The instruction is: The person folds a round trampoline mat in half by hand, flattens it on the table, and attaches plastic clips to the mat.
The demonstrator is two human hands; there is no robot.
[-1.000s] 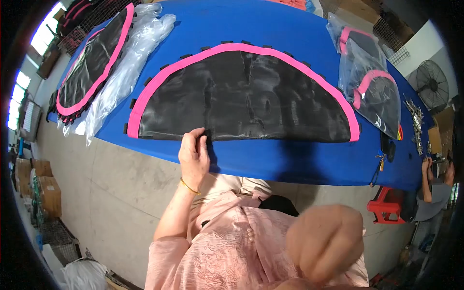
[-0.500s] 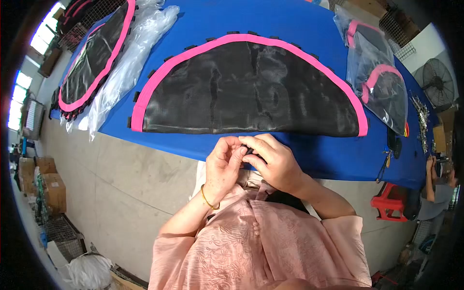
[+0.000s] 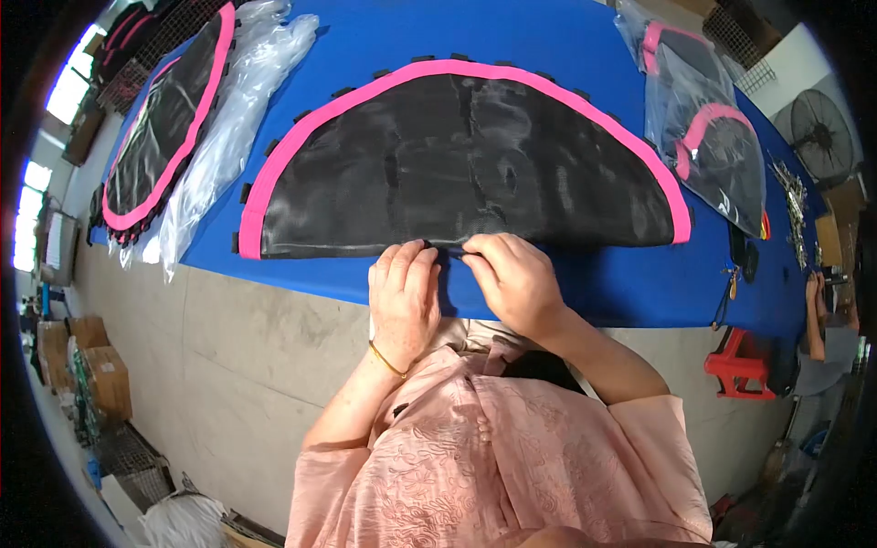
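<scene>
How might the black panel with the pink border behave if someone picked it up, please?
The panel would probably flop rather than stay rigid, since its surface shows soft creases and ripples. It looks light for its size, being thin and flat on the table. It seems unlikely to roll.

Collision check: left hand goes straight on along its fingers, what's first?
The straight near edge of the black panel with pink trim, right by the fingertips of the left hand. May be touching; depth there is unclear.
</scene>
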